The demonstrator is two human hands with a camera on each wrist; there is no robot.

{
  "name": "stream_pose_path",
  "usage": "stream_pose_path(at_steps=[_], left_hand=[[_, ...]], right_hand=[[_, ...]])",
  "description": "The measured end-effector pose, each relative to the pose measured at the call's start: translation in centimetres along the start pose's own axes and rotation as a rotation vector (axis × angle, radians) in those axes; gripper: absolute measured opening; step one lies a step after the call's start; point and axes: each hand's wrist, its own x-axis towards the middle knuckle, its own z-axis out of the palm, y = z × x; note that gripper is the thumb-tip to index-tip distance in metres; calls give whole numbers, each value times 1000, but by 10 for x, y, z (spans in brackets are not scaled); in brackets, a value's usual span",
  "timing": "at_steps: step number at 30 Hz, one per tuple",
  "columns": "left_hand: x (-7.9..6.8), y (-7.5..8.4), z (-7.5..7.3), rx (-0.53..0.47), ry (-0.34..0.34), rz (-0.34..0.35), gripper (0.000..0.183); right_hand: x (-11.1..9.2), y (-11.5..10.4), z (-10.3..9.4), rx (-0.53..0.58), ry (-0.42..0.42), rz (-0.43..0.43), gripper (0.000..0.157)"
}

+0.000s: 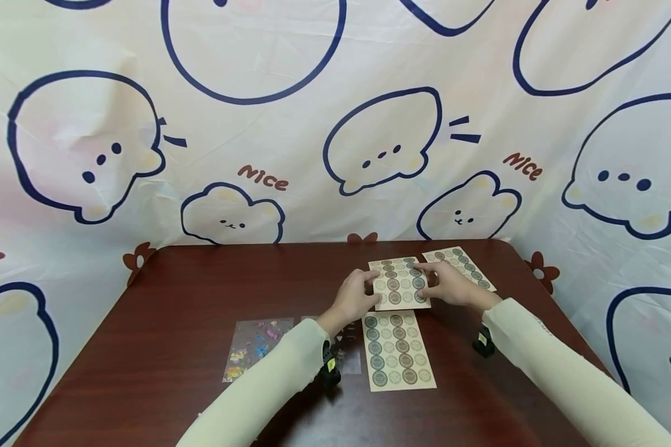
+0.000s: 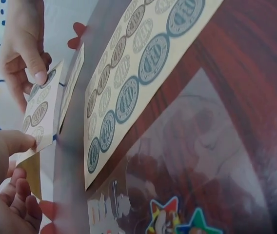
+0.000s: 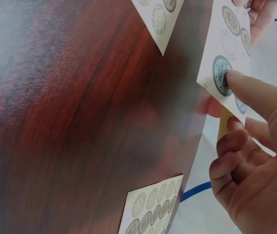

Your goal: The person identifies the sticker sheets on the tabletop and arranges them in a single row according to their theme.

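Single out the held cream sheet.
The middle sheet: left hand and right hand pinch it; the near sheet and far sheet lie on the table.

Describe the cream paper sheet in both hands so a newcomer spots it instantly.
Start at the dark reddish wooden table, right of centre toward its far edge. There a bare left hand and bare right hand hold the rectangular cream paper sheet of printed circles by its sides. Its neighbours, the near cream sheet and far-right cream sheet, lie flat; only this one is held.
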Motion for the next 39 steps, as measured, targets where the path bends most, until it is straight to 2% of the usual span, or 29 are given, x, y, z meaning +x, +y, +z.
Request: stream_pose_path(at_steps=[5, 17, 27, 39], left_hand=[[-3, 5, 0, 10, 12, 15, 54], [-15, 15, 0, 13, -33, 18, 52], [-25, 17, 3, 38, -36, 40, 50], [-32, 26, 8, 38, -56, 51, 50]], right_hand=[[-7, -2, -2, 6, -3, -23, 68], [-26, -5, -5, -4, -13, -29, 69], [-37, -8, -3, -14, -7, -44, 68], [-50, -4, -9, 0, -39, -34, 71]])
